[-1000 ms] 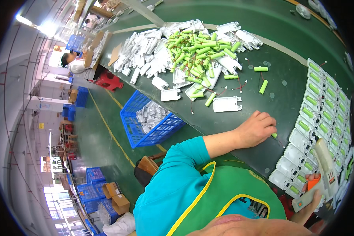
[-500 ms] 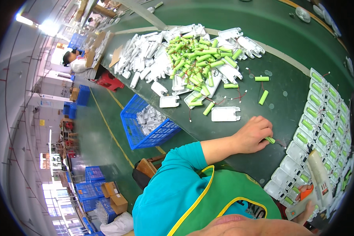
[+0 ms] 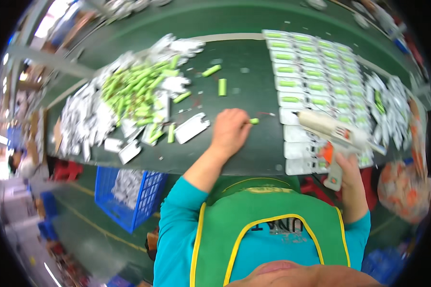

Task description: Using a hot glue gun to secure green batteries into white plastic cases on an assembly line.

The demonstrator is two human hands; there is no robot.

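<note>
My left hand (image 3: 231, 129) rests on the dark green table (image 3: 254, 62) and pinches a small green cylindrical cell (image 3: 254, 121) at its fingertips. My right hand (image 3: 345, 168) grips a white glue gun (image 3: 331, 131) with an orange trigger, its nozzle pointing left over rows of white plastic cases (image 3: 316, 81), several with green cells inside. A loose white case (image 3: 192, 128) lies just left of my left hand. Two loose green cells (image 3: 222, 87) lie farther up the table.
A heap of green cells (image 3: 139, 91) and white case parts (image 3: 81, 124) covers the table's left side. A blue crate (image 3: 124, 196) with white parts stands on the floor below the table edge. An orange-filled bag (image 3: 402, 186) hangs at the right.
The view has swung so the table now lies across the top. My left hand has closed on a green cell, and the glue gun has come up over the white cases.
</note>
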